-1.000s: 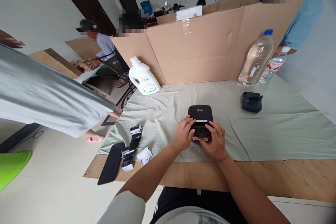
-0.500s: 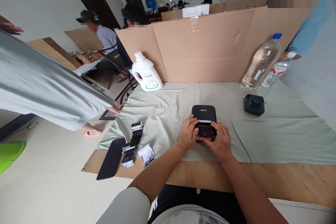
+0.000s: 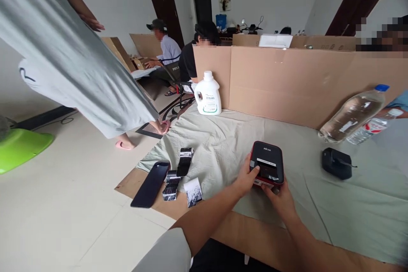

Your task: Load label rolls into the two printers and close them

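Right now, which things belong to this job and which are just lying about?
Job:
black, red-edged device, between left hand and right hand
possibly patterned rolls

Apparently lying about:
dark slab, perhaps a phone
white jug
large bottle
small bottle
black gadget

A white jug stands by a cardboard partition.

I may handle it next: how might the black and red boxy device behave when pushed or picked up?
The black and red boxy device is probably stiff: it shows no bending between the left hand and right hand. Its squarish, flat shape suggests it would slide rather than roll. The smooth-looking black top may feel slippery.
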`<state>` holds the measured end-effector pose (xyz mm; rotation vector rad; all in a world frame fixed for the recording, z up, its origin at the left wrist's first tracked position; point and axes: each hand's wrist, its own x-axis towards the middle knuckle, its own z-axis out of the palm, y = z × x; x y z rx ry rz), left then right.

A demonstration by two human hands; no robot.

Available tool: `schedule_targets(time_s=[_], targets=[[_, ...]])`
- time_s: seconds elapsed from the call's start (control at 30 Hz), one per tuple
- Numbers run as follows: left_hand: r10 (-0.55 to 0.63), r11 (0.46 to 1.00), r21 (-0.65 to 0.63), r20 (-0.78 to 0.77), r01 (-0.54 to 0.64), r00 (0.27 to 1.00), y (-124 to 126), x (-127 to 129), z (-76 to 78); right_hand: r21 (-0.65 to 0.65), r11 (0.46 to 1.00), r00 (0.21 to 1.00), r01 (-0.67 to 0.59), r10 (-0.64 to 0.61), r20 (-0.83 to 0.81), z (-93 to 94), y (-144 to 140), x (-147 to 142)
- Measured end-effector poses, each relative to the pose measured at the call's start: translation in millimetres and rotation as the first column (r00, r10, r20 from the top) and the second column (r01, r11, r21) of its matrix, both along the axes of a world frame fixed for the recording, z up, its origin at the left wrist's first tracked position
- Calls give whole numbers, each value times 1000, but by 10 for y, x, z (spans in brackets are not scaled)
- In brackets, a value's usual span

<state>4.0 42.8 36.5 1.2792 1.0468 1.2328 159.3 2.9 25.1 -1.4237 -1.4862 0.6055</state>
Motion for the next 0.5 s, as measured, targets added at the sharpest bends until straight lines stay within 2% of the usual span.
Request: schedule_targets(time_s=[0.07, 0.17, 0.3, 0.4, 0.5], targets=[[52, 999, 11, 13, -52, 999, 206, -171, 64, 12, 997, 997, -73, 73, 14, 82, 249, -141], [108, 994, 10, 39, -109, 993, 625, -522, 172, 56, 982, 983, -183, 183, 1, 159, 773, -455], [181, 983, -32, 71, -179, 981, 1146, -1033, 223, 50, 961, 962, -270, 272, -36, 128, 1419, -975], [257, 965, -74, 55, -252, 965, 1369, -1382, 176, 2, 954, 954, -299, 299, -36, 72, 1678, -1339], [316, 948, -56, 43, -314, 948, 1456, -1664, 97, 8, 941, 940, -340, 340, -15, 13, 1761, -1603]])
